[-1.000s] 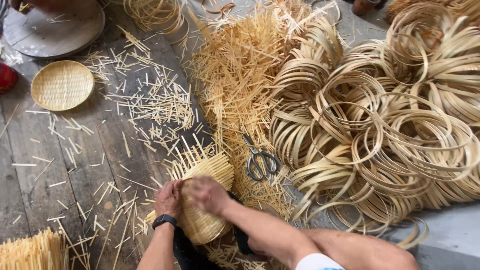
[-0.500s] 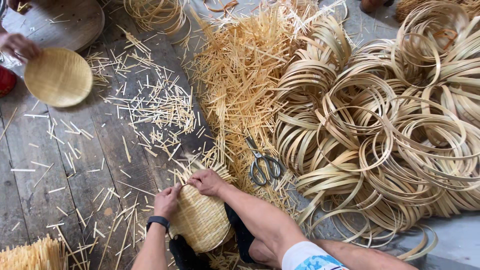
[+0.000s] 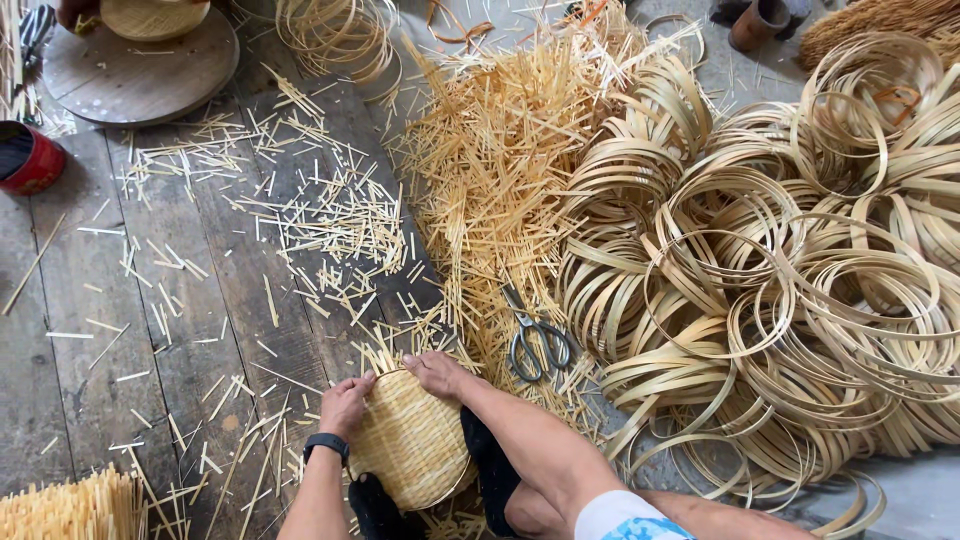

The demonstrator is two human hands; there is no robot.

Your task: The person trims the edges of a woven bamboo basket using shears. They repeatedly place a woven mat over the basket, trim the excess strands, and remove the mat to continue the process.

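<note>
Basket (image 3: 410,440) lay between our 2 hands, low in the view, its woven base turned up toward us. We closed our left hand (image 3: 345,403) on its left rim and our right hand (image 3: 437,374) on the top edge, where loose strip ends stuck out. Scissors (image 3: 535,340) lay just right of our right hand, on the pile of cut strips (image 3: 500,170). Coiled hoops (image 3: 800,270) were heaped farther right. Plank floor (image 3: 150,330) carried scattered offcuts, with a red bowl (image 3: 30,160) well off to the left.
</note>
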